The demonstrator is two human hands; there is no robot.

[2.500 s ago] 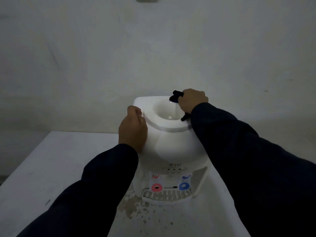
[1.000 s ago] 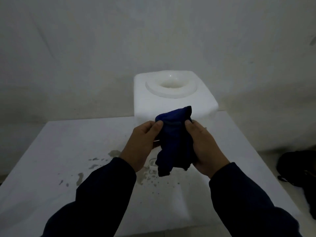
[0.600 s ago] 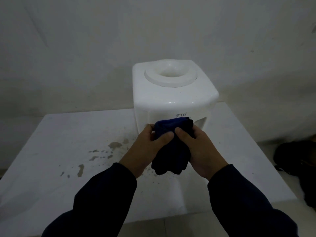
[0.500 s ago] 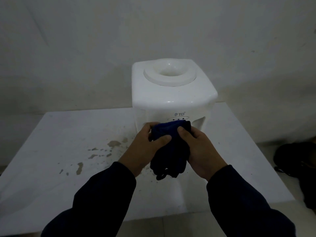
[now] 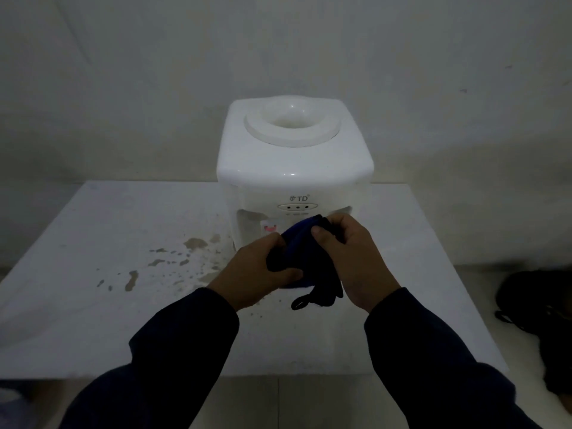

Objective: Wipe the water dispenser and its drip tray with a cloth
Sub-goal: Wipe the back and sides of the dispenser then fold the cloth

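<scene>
A person stands over a white water dispenser [image 5: 294,168] at the centre of the frame, holding a dark blue cloth [image 5: 305,252] bunched between both hands in front of the machine's lower face. The left hand [image 5: 257,274] grips the cloth's near fold with thumb and fingers curled round it, while the right hand [image 5: 356,258] pinches its upper edge just below the indicator panel; a small loop [image 5: 299,303] dangles from the cloth's bottom corner. The cloth appears to be held in the air, not pressed to any surface, so no wiping stroke is under way at this instant. The dispenser's top and bottle well look glossy and unmarked, though whether they have been wiped cannot be told. A red tap [image 5: 270,228] peeks out beside the cloth; the drip tray is hidden behind the hands. Brownish splashes [image 5: 192,243] dot the white tabletop [image 5: 93,320] left of centre. Judging by this, the lower front and the tray are probably the work left. A dark bag [image 5: 538,305] sits on the floor at the right edge.
</scene>
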